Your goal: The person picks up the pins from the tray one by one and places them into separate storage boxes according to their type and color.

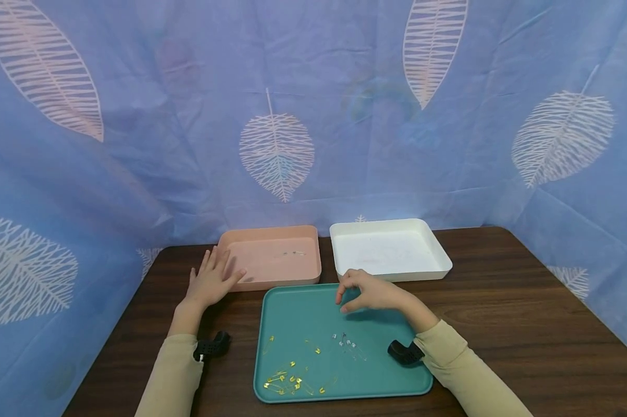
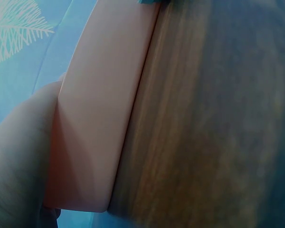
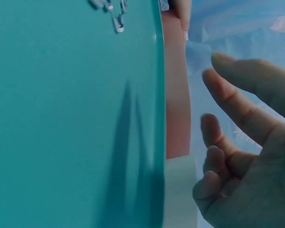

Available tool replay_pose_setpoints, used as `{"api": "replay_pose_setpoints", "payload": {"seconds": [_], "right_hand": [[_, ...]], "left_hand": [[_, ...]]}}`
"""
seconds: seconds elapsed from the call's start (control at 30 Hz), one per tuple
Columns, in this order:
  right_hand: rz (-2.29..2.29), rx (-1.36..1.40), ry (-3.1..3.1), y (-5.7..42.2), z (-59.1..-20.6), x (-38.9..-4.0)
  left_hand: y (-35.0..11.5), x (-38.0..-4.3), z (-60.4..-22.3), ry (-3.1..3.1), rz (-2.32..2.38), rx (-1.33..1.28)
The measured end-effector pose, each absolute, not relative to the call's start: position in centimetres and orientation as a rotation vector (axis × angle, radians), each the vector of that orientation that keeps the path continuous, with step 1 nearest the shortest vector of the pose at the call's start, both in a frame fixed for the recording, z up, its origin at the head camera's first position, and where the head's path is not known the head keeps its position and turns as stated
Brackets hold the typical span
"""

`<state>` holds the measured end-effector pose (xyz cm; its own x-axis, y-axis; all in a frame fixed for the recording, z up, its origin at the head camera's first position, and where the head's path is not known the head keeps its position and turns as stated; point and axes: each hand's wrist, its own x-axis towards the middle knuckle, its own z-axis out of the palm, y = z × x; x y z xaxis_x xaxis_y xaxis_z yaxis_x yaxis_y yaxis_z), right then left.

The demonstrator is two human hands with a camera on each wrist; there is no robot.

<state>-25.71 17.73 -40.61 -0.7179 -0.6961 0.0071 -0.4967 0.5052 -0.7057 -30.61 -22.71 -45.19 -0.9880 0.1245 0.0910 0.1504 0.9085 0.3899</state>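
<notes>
Right hand (image 1: 371, 291) is hovering empty; left hand (image 1: 210, 285), fingers spread, is touching pink tray (image 1: 263, 267); overlapping gold pins (image 1: 299, 381) could be snagging.

In the left wrist view, the tabletop (image 2: 218, 118) is looking blurred; the edge is cropping the left hand (image 2: 19, 152); the right wrist view is cropping silver pins (image 3: 119, 27).

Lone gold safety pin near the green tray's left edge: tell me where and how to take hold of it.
Probably best pinched from above, slightly from the right: take the gold safety pin by its bright far end. It lies flat, apart from the other pins, and the raised rim of the green tray stands close on its left.
</notes>
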Motion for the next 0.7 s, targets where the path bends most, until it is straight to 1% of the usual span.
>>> {"api": "replay_pose_setpoints", "payload": {"seconds": [0.27, 0.5, 0.7], "right_hand": [[-0.889, -1.110, 2.364, 17.52, -41.49, -25.82], [-0.765, -1.061, 2.376, 17.38, -41.59, -25.19], [-0.707, -1.113, 2.366, 17.08, -41.74, -25.01]], "left_hand": [[-22.74, -30.57, -45.20, -3.008, -0.626, -0.213], [-22.72, -30.54, -45.14, -3.024, -0.613, -0.212], [-22.67, -30.55, -44.93, -3.029, -0.605, -0.216]]}}
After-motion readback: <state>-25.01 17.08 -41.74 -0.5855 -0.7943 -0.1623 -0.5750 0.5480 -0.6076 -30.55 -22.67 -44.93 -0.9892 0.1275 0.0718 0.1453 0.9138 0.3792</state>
